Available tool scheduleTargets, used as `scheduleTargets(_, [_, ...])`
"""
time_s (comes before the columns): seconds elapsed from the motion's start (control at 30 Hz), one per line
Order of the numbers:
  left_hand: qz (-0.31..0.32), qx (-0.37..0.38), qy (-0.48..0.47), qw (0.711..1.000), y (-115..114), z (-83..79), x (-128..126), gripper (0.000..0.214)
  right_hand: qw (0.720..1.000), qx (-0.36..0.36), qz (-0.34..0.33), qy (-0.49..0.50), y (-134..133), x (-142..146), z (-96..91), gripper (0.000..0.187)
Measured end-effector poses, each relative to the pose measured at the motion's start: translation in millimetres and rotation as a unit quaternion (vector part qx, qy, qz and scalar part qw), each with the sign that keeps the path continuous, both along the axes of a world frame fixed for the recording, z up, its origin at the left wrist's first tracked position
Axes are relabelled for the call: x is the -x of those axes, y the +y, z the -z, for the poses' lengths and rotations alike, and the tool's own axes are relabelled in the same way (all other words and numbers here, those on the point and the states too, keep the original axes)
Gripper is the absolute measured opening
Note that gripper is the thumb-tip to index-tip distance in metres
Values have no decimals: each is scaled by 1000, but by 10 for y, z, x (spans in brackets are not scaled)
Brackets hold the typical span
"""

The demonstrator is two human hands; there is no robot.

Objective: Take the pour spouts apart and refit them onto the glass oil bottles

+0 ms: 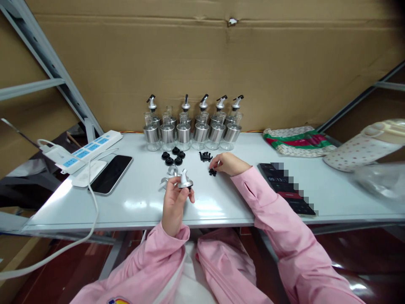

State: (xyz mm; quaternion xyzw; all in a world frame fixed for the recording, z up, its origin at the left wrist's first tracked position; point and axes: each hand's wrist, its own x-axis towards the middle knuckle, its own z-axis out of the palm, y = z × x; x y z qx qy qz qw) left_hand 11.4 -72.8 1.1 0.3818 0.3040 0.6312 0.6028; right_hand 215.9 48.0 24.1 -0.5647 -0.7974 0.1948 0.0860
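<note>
My left hand is closed around a silver bottle pourer with a dark underside, held upright above the table's front part. My right hand reaches to a small pile of black parts, with its fingertips pinched together at the pile's edge. Whether a piece sits between those fingertips is hidden. Just left of that hand lie several black lever-like pieces. Black ribbed stoppers form a cluster further left. Behind my left hand, more silver pourer parts rest on the table.
Glass bottles with steel sleeves stand in rows at the back; several carry pourers. A phone and power strip lie left. On the right are another phone, a patterned cloth pouch and a dotted bottle.
</note>
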Motion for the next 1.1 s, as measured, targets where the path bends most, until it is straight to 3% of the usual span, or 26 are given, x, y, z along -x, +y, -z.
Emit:
scheduleTargets(0.37, [-2, 2, 1, 1000, 1, -12, 0, 44, 999, -34, -21, -2, -6, -17, 14, 15])
scheduleTargets(0.73, [-3, 2, 1, 1000, 1, -10, -2, 45, 996, -31, -75, 44, -22, -33, -42, 38])
scheduleTargets(0.97, [-3, 0, -3, 1000, 5, -5, -3, 43, 997, -64, -39, 13, 5, -92, -15, 26])
scheduleTargets(1.1, [-2, 1, 0, 1000, 7, 4, -4, 43, 997, -35, -67, 30, -9, -99, -48, 24])
